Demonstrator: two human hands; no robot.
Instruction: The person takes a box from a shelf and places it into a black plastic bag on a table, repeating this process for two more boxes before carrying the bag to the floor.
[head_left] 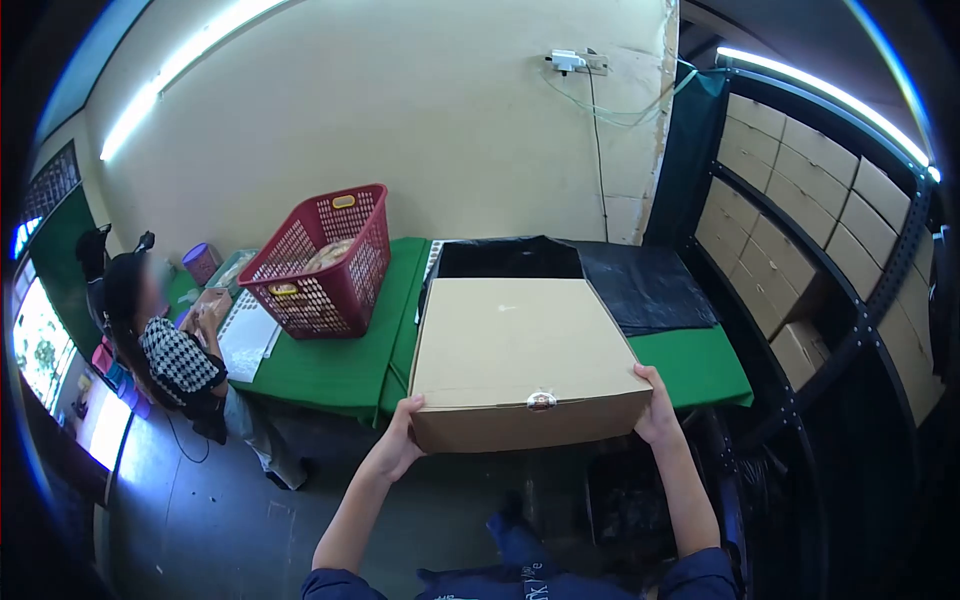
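Observation:
A large closed cardboard box (520, 335) fills the middle of the view, its front face toward me and a round sticker (541, 400) at the lid's front edge. My left hand (398, 440) grips its front left corner. At the front right corner, my right hand (656, 405) holds the box from the side. Fingers of both hands are partly hidden by the box. Behind the box lies black plastic sheeting (650, 285) on the green-covered table (335, 375).
A maroon basket (330, 270) stands on the table to the left. Farther left, a co-worker (180, 360) is beside white sheets (247, 335) and small containers. At the right, a dark metal rack (865, 325) holds many cardboard boxes (800, 200). A socket with cables is on the wall.

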